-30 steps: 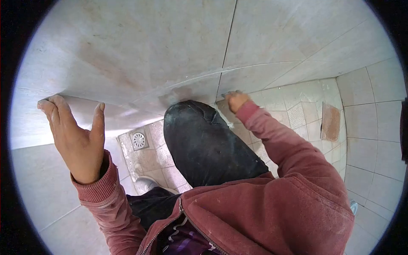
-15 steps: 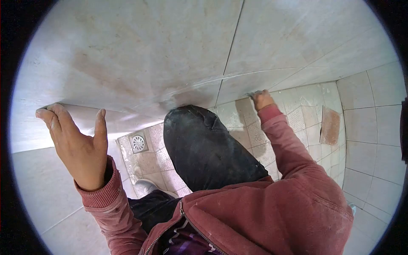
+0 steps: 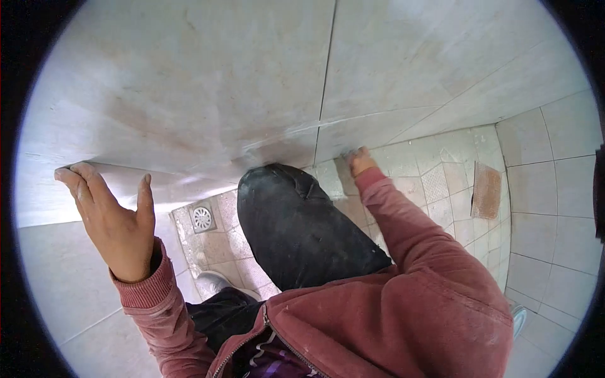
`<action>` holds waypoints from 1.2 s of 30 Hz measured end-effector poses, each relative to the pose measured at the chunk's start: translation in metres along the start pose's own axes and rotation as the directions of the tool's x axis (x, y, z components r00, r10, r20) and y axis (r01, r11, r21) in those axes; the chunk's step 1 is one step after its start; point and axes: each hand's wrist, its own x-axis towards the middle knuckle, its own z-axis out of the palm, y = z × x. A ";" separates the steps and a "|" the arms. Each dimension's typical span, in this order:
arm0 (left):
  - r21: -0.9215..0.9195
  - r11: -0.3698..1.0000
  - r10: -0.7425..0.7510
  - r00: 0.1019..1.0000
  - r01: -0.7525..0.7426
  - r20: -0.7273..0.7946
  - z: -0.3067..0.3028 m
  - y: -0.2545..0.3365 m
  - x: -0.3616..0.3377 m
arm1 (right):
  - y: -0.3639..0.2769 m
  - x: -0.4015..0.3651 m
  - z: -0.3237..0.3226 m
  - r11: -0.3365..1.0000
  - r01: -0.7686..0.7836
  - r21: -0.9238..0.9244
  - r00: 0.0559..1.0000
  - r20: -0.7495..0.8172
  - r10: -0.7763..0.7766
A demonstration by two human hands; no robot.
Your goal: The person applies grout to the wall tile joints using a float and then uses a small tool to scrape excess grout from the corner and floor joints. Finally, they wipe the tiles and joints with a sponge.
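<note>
My left hand (image 3: 116, 220) has its fingers apart, with the fingertips at the edge of a large pale wall tile (image 3: 208, 82) on the left. Low down, where the wall meets the floor, my right hand (image 3: 360, 161) is against the bottom of the wall. Its fingers are bunched together, and a small greyish thing shows at their tips, too small to make out. My bent knee (image 3: 277, 201) in dark trousers is close to the wall between the two hands.
A round white drain grate (image 3: 202, 218) is set in the tiled floor (image 3: 220, 246) at the left. A reddish-brown rectangular piece (image 3: 486, 191) lies near the right wall (image 3: 535, 189). My grey shoe (image 3: 213, 281) rests on the floor.
My right hand has moved left along the base of the wall, towards my knee. My left hand keeps its pose at the tile edge. The view has shifted slightly.
</note>
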 end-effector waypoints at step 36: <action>0.001 1.000 -0.017 0.983 0.017 0.183 -0.016 -0.004 0.000 | 0.105 -0.041 -0.003 0.997 -0.044 -0.069 0.922 -0.387 0.014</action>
